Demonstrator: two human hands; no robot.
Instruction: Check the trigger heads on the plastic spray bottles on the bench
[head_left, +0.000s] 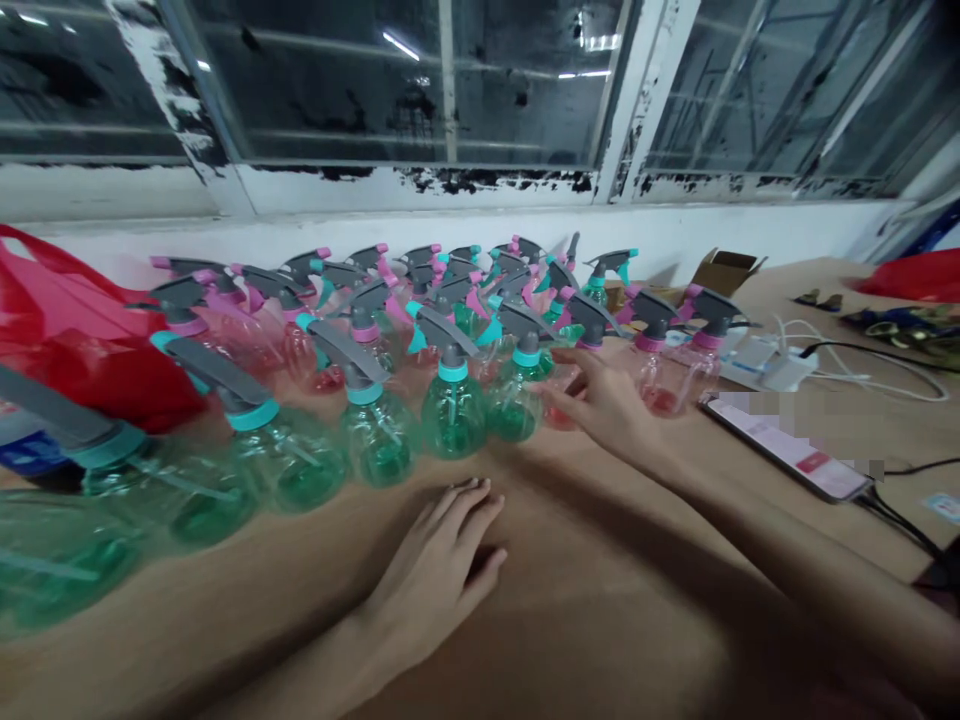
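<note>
My left hand (442, 560) lies palm down on the brown table, fingers stretched and slightly apart, holding nothing. It is just in front of a row of clear green spray bottles, nearest to the middle green spray bottle (454, 415). My right hand (607, 400) reaches from the right across a pink spray bottle (561, 405) and covers part of its body. Thumb and forefinger are stretched apart beside that bottle's neck; contact is unclear. Another green spray bottle (514, 405) stands by the thumb tip. Pink spray bottles (679, 375) stand right of the hand.
More spray bottles (367, 285) with grey, pink and turquoise heads crowd behind. A red plastic bag (97, 350) sits at left. On the right are a phone (787, 440), white chargers and cables (787, 370), and an open cardboard box (724, 272). Windows (405, 90) line the back wall.
</note>
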